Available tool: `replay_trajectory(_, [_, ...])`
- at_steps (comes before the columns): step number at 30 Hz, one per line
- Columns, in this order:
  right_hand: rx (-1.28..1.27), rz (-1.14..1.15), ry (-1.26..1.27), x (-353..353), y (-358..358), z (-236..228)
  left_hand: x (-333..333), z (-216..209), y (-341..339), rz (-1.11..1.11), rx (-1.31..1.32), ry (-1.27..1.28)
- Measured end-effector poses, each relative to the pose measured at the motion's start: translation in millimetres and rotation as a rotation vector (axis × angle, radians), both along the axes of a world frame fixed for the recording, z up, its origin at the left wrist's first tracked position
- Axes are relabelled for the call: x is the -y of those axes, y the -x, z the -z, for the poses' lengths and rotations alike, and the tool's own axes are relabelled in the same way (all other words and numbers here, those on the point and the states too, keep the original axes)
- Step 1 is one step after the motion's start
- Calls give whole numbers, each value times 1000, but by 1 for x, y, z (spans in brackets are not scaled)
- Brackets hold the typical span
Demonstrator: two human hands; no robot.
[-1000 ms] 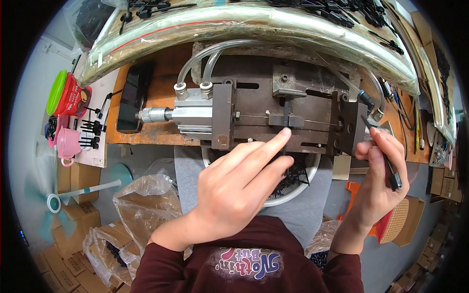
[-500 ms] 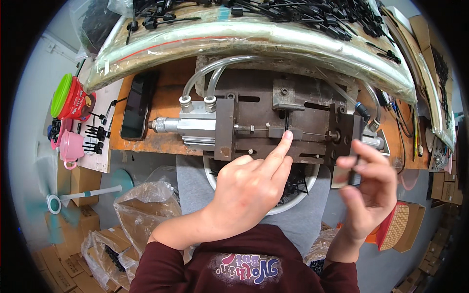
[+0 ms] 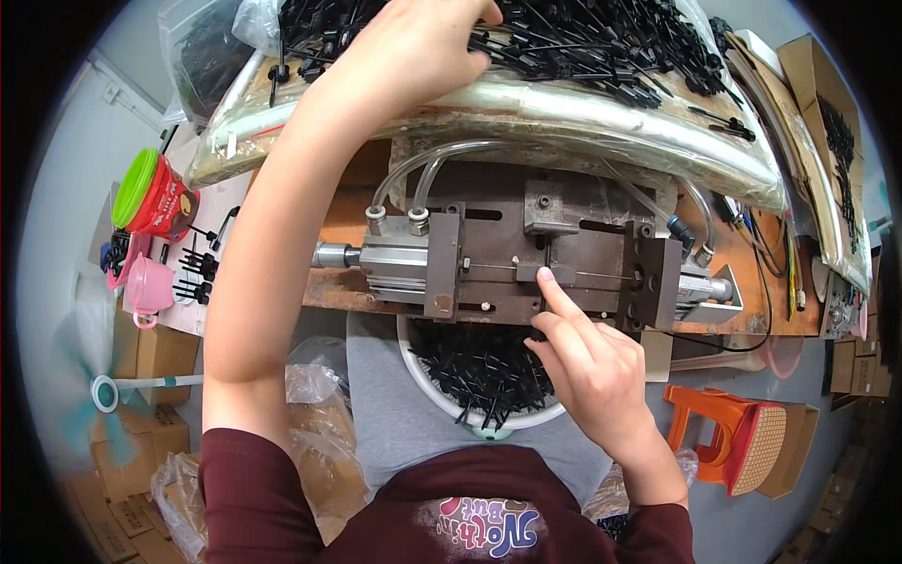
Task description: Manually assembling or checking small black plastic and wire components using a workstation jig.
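My left hand (image 3: 418, 52) reaches over a heap of black plastic cable ties (image 3: 573, 47), its thumb and a fingertip apart with nothing visible between them; the top edge of the picture cuts off part of it. At the metal fixture, my right hand (image 3: 597, 371) rests a stretched index fingertip on a small dark block (image 3: 564, 274). A black cable tie (image 3: 548, 249) stands in the slot there, and its tail appears to run down to my curled thumb and middle finger. Below, a white tub (image 3: 413, 362) full of black pieces rests at my lap.
Metal air cylinders (image 3: 395, 258) with clear hoses (image 3: 395, 174) flank the fixture on the wooden bench. To the left are a red tub (image 3: 169, 202) and a pink cup (image 3: 150, 282). An orange stool (image 3: 700, 418) stands at the lower right, a fan (image 3: 103, 395) at the left.
My left hand has left the fixture and gone up to the heap. My right hand has moved left from the fixture's right side, and its index finger now rests on the block.
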State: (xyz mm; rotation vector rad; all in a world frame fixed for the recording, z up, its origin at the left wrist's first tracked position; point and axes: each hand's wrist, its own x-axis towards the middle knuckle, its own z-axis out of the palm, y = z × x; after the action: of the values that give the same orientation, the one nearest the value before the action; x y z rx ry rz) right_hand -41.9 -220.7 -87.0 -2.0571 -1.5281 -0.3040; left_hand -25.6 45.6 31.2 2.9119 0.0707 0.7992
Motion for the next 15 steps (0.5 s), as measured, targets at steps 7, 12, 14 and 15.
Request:
replay_trajectory(7, [58,10,34,0,-3,-1,-19,-10,-33,12,-303,-217])
replay_trajectory(12, [25,24,1,0,-1,0,-15,-8,-15,-33,-250,-329])
replay_trajectory(14, [1,16,-3,0,-1,-2,-30,-5,-10,-11,-164,-362])
replay_trajectory(15, [-21,12,0,0,-1,-4,-37,-4,-6,18,-96,-362])
